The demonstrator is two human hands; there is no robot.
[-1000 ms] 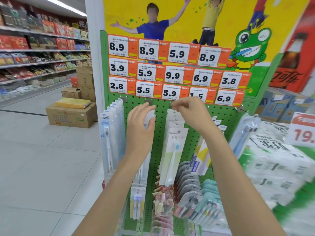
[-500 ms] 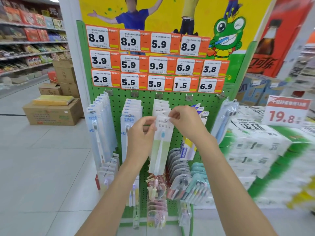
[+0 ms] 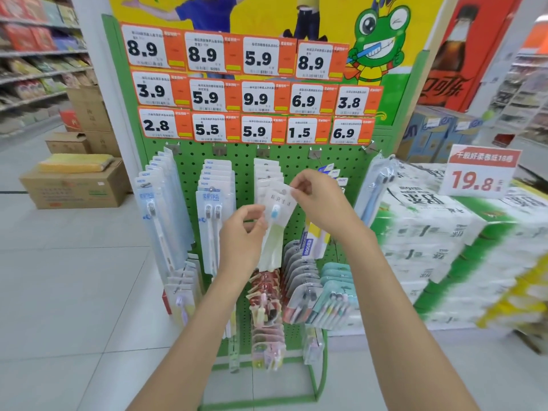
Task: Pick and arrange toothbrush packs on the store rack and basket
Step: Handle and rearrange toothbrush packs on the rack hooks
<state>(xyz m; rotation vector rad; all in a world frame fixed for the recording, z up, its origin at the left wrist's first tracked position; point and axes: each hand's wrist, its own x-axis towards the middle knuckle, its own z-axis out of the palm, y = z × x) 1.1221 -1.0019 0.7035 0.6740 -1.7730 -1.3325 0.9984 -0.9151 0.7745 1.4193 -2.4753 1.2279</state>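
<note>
Tilted now, no longer straight as half a second ago: toothbrush pack (image 3: 274,229), held before the rack (image 3: 246,161). Pinched at the left edge in the grip of the left hand (image 3: 240,235), at the top corner in that of the right hand (image 3: 318,200). Hanging in rows on rack hooks: other packs (image 3: 215,209).

A shop: price tags (image 3: 258,57) above stocked aisle shelves (image 3: 38,54)
</note>
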